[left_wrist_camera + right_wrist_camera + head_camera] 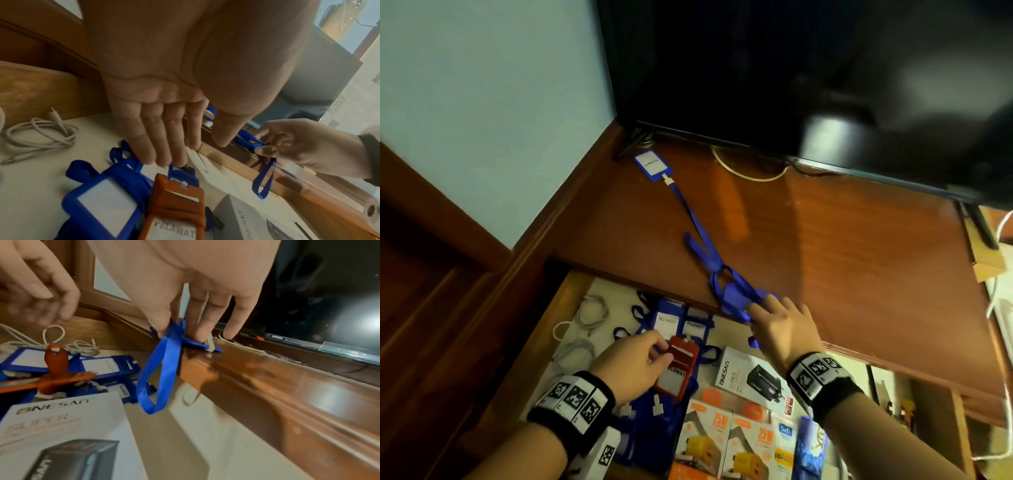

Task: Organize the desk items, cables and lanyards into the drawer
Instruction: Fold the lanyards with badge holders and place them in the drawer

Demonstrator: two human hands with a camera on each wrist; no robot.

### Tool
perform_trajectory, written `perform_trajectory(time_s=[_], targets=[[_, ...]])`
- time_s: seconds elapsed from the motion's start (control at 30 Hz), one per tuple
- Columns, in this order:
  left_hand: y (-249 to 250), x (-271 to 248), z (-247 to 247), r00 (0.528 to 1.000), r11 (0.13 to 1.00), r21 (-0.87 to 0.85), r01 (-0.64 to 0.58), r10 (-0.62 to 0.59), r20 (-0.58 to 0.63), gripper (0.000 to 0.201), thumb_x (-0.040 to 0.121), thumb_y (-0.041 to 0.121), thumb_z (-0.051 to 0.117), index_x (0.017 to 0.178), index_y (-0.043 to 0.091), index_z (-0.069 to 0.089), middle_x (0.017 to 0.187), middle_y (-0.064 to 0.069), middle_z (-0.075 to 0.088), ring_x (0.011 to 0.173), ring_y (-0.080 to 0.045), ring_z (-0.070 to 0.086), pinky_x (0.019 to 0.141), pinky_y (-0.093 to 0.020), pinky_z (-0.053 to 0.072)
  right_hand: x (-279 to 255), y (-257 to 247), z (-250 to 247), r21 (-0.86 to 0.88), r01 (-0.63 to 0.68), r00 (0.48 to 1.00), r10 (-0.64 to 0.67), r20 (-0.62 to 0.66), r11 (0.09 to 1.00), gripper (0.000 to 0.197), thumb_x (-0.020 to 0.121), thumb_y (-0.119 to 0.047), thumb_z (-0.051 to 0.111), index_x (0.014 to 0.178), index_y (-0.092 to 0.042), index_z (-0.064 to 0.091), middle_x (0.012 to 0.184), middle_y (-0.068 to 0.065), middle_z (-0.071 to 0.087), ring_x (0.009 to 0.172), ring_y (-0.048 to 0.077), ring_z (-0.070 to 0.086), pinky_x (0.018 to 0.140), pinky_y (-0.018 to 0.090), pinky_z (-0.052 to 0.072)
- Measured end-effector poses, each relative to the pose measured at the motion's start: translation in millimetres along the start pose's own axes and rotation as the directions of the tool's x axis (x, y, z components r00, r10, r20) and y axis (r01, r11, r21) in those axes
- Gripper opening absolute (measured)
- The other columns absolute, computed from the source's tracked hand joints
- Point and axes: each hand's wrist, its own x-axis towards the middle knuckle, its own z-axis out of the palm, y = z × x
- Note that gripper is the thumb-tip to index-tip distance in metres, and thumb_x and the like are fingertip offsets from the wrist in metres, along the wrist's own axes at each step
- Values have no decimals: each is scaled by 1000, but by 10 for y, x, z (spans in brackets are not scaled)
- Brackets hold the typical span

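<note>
The open wooden drawer (558,305) sits below the desk edge. Across that edge trails the blue fabric lanyard (702,240) — limp, light, best gathered by its strap. The right hand (779,329) pinches its loop; the left hand (635,359) hovers relaxed — holding nothing — over the drawer's badges.

Head overhead; wrists close, sharing drawer (558,308).
</note>
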Motion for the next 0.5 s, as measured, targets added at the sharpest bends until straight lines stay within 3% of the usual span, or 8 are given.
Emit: perform_trajectory(time_s=[0.1, 0.23, 0.3, 0.37, 0.43, 0.5], targets=[[120, -77, -27, 995, 991, -97, -91, 86, -53, 30, 103, 47, 57, 131, 38, 52, 113, 20, 62, 102, 0, 60, 89, -24, 52, -110, -66, -114, 58, -7, 993, 13, -120, 998, 17, 78, -20, 75, 89, -21, 63, 81, 1, 61, 71, 31, 60, 63, 37, 43], [394, -54, -146, 948, 959, -97, -266, 242, -204, 60, 98, 49, 64, 150, 42, 36, 146, 12, 48, 134, -8, 47, 110, -33, 44, -199, -76, -411, 343, -8, 971, 89, -221, 939, 12, 92, -24, 70, 90, -19, 59, 80, -1, 62, 68, 27, 59, 60, 35, 46], [571, -69, -234, 922, 931, -112, -347, 316, -224, 85, 91, 52, 72, 157, 51, 18, 162, 15, 28, 148, -8, 28, 120, -36, 33, -224, -108, -632, 660, -92, 965, 229, -124, 745, 6, 97, -24, 65, 94, -26, 60, 86, -6, 66, 74, 19, 63, 66, 36, 51], [779, -113, -328, 900, 895, -159, -417, 382, -209, 102, 83, 54, 79, 156, 60, 8, 167, 22, 16, 150, 0, 15, 121, -32, 23, -255, -130, -857, 834, -136, 939, 339, -65, 535, 10, 98, -20, 65, 98, -30, 66, 90, -10, 72, 81, 7, 68, 72, 29, 53], [983, -161, -399, 874, 830, -280, -482, 433, -219, 93, 83, 47, 83, 154, 56, 24, 162, 19, 34, 148, 5, 27, 118, -25, 28, -292, -145, -1063, 896, -101, 922, 378, -78, 432, 11, 100, -18, 64, 102, -27, 71, 93, -9, 76, 84, 5, 70, 73, 27, 55], [1166, -202, -450, 854, 741, -424, -520, 469, -226, 51, 91, 31, 78, 136, 42, 56, 132, 21, 66, 124, 6, 57, 106, -25, 45, -352, -178, -1262, 963, -55, 913, 405, -58, 262, 13, 101, -16, 63, 108, -22, 72, 98, -4, 78, 86, 11, 72, 73, 28, 57]])
